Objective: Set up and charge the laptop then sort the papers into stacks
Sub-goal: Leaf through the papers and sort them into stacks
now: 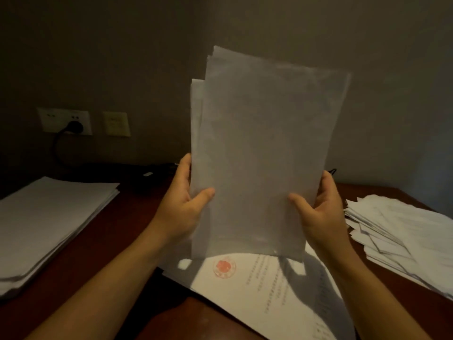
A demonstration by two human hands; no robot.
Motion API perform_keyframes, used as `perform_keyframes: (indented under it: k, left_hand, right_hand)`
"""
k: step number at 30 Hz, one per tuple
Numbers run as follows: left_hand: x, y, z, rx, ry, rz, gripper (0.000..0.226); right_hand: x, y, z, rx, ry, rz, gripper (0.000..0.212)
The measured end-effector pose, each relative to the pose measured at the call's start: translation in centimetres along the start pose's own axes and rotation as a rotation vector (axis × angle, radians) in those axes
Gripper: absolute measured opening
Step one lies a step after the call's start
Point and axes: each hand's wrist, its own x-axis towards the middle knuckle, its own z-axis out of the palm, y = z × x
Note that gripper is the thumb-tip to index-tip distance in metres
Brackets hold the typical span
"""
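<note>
Two hands, the left hand (182, 207) and right hand (323, 212), hold one paper bundle (264, 155). Left of the bundle: one neat stack (49, 217), two wall plates (65, 120) (116, 123), one plug (74, 126). Right: one messy stack (397, 229). Below: one stamped sheet (257, 278)

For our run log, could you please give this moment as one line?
left hand and right hand: hold paper sheaf upright; below: stamped sheet; neat stack left; loose pile right
</note>
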Motion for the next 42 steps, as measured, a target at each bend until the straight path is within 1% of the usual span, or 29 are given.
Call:
perform_keyframes:
  k: [1, 2, 4, 7, 9, 12, 14, 17, 21, 25, 28, 31, 33, 35, 37, 39, 42]
  left_hand:
    - [-0.2, -0.1, 0.2, 0.021, 0.02, 0.015, 0.068]
    - [-0.4, -0.1, 0.6, 0.046, 0.04, 0.033, 0.07]
    - [-0.8, -0.5, 1.1, 0.083, 0.064, 0.055, 0.066]
    - [-1.0, -1.1, 1.3, 0.14, 0.076, 0.061, 0.059]
    - [-0.9, -1.2, 1.2, 0.169, 0.1, 0.075, 0.058]
    - [-0.7, -0.8, 1.1, 0.161, 0.138, 0.118, 0.062]
    - [-0.6, -0.9, 1.0, 0.199, 0.174, 0.146, 0.062]
    - [-0.6, -1.5, 1.0, 0.21, 0.181, 0.15, 0.065]
    - [-0.6, -1.8, 1.1, 0.236, 0.19, 0.162, 0.054]
    - [-0.4, -2.7, 1.1, 0.257, 0.177, 0.13, 0.047]
    - [-0.6, -2.7, 1.2, 0.266, 0.164, 0.106, 0.04]
    - [-0.7, -2.5, 0.9, 0.308, 0.157, 0.12, 0.042]
    - [-0.8, -2.3, 1.1, 0.351, 0.098, 0.117, 0.049]
    - [-0.9, -2.0, 1.6, 0.378, 0.069, 0.12, 0.049]
    - [-1.1, -1.6, 1.8, 0.376, 0.101, 0.138, 0.046]
    - [-1.0, -1.4, 1.6, 0.355, 0.142, 0.138, 0.042]
    - [-1.0, -1.4, 1.5, 0.324, 0.147, 0.115, 0.042]
  right_hand:
    - [-0.1, 0.1, 0.0, 0.013, 0.005, -0.004, 0.059]
    - [-0.1, 0.2, 0.1, 0.018, 0.009, -0.01, 0.064]
    - [-0.1, 0.4, 0.2, 0.013, 0.008, -0.016, 0.071]
    - [-0.1, 0.7, 0.5, -0.027, -0.005, -0.037, 0.069]
    - [-0.2, 0.6, 0.7, -0.028, 0.005, -0.074, 0.067]
    - [-0.1, 0.8, 0.8, 0.001, 0.036, -0.137, 0.075]
    - [0.1, 1.4, 0.8, -0.021, 0.02, -0.159, 0.081]
    - [0.3, 2.2, 0.7, -0.142, -0.003, -0.226, 0.076]
    - [0.2, 2.1, 0.7, -0.147, -0.006, -0.213, 0.073]
    - [0.0, 2.1, 0.5, -0.247, -0.001, -0.203, 0.073]
    - [-0.3, 1.8, 0.6, -0.295, -0.022, -0.213, 0.069]
    - [-0.4, 1.5, 0.9, -0.293, -0.031, -0.192, 0.064]
    - [-0.6, 1.2, 1.3, -0.306, -0.095, -0.162, 0.063]
    - [-0.9, 1.0, 1.6, -0.317, -0.136, -0.156, 0.064]
    - [-0.9, 0.9, 1.6, -0.296, -0.076, -0.182, 0.059]
    - [-0.9, 1.0, 1.6, -0.243, -0.022, -0.164, 0.058]
    - [-1.0, 1.2, 1.7, -0.214, -0.056, -0.108, 0.049]
